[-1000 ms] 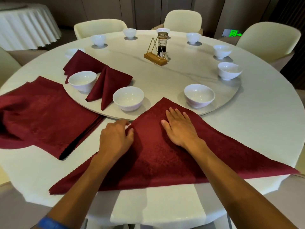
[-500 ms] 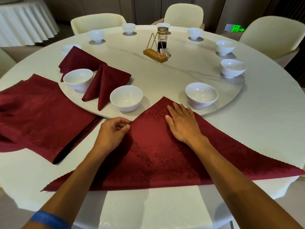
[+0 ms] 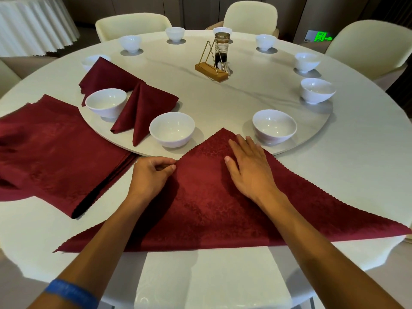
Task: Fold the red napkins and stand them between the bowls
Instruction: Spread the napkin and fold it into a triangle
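Red napkin (image 3: 207, 206) flat; left fingers (image 3: 166, 167) pinch edge, right fingers (image 3: 245, 143) press top.

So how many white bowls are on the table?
10. Three near, two right, four at the back, one half hidden by a napkin. More could be hidden.

Round table (image 3: 347, 175): turntable (image 3: 223, 94) at centre, bowls (image 3: 171, 129) spaced along its rim. Triangular napkin (image 3: 200, 208) flat at the near edge, its apex lapping onto the turntable between two near bowls. Napkin stack (image 3: 44, 152) to its left. Folded napkin (image 3: 142, 108) between two left bowls. Holder and jar (image 3: 214, 61) mid-turntable. Chairs (image 3: 131, 24) behind.
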Motion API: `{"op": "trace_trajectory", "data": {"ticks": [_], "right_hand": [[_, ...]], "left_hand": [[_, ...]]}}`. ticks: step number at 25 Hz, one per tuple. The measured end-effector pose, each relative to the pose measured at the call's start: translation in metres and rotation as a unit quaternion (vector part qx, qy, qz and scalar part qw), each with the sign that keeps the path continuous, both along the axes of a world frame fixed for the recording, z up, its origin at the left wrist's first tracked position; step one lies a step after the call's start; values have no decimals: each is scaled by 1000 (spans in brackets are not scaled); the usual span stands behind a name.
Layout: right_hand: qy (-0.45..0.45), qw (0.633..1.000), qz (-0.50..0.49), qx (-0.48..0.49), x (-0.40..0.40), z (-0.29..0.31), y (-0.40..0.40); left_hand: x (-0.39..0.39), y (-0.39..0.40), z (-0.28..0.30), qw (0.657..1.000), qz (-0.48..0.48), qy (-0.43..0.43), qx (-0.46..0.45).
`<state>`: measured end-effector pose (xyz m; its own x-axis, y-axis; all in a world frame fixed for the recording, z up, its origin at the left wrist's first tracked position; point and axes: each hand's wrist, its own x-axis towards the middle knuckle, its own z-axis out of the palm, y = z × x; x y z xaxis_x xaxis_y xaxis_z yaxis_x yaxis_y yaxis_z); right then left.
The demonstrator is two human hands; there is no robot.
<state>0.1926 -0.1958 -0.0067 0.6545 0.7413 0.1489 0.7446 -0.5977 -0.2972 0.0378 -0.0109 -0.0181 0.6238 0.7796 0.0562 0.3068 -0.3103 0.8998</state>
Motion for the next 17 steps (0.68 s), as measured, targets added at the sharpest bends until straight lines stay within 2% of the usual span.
{"op": "trace_trajectory", "data": {"ticks": [3,5,7,9,11,13,17], "right_hand": [[-18,999,7,32,-64,0,-43],[-54,998,-1,12,-100,-15,-74],[-60,998,-20,-25,-114,-33,-94],[-51,996,-37,-61,-113,-44,-100],[-42,995,-42,-78,-110,-50,-101],[-43,995,-38,-81,-110,-54,-102],[-30,994,-23,-100,-111,-55,-104]], "left_hand": [[0,1,0,1000,-4,3,16],[1,0,1,999,-8,19,38],[-4,-10,8,986,-13,50,159],[-15,-36,14,945,-52,53,317],[-32,-88,6,906,-128,58,399],[-46,-139,-20,880,-182,107,426],[-55,-160,-54,880,-196,177,394]]}}
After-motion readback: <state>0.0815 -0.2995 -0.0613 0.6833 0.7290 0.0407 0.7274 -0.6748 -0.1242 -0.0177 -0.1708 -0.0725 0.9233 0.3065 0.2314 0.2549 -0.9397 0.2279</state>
